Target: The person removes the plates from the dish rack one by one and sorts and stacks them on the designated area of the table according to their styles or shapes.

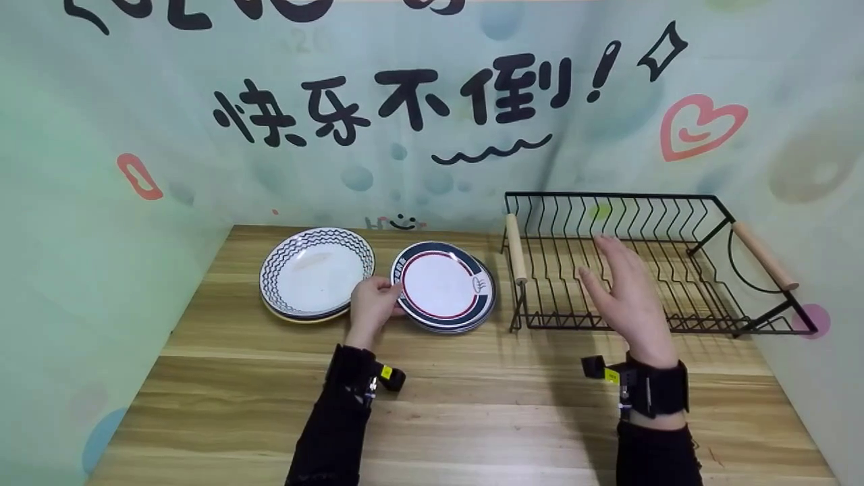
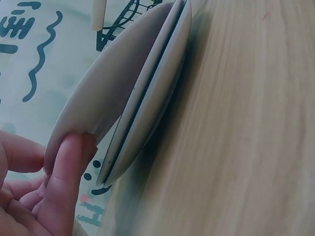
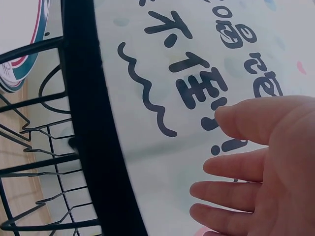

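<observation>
Fingers of the left hand point(image 1: 370, 305) pinch the top plate's point(image 1: 442, 285) rim; the right hand point(image 1: 624, 297) hovers, fingers straight.

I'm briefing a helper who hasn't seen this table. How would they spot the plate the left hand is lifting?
On the wooden table, left of the black wire dish rack, sit two stacks of plates. The plate tops the stack nearer the rack, with the left hand pinching its left edge. Its dark blue rim with a red ring sets it apart from the zigzag-rimmed plate farther left.
</observation>
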Tool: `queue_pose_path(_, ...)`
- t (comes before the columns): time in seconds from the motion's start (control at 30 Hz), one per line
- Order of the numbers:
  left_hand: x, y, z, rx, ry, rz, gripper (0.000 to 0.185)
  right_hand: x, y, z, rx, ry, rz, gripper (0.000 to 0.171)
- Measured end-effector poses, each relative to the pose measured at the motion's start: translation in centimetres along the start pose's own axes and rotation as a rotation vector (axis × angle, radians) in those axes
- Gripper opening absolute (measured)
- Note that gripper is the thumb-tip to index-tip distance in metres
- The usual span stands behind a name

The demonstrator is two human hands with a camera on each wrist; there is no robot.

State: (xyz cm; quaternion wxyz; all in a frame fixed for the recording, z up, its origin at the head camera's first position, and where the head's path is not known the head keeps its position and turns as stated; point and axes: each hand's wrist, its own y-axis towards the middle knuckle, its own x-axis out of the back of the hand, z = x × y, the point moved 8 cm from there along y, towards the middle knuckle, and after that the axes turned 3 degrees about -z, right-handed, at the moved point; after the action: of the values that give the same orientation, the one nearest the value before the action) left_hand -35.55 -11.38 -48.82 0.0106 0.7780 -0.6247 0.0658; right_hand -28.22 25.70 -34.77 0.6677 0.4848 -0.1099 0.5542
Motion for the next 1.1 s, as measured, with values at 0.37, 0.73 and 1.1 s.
queue_pose_path(0.37, -0.17, 0.1, 0.29, -0.025, 0.058, 0.057, 0.019, -0.1, 0.02, -0.01, -0.02, -0.003, 0.019, 0.057)
queue_pose_path(0.73, -0.04, 0.12, 0.27, -0.038, 0.118, 0.059, 0.022, -0.25, 0.09, -0.04, -0.027, 0.004, 0.032, 0.058)
queue_pose_path(1.1, 0.59, -0.02, -0.62, -0.089, 0.388, 0.082, 0.028, -0.49, 0.15, 0.07, -0.038, 0.01, 0.048, 0.059)
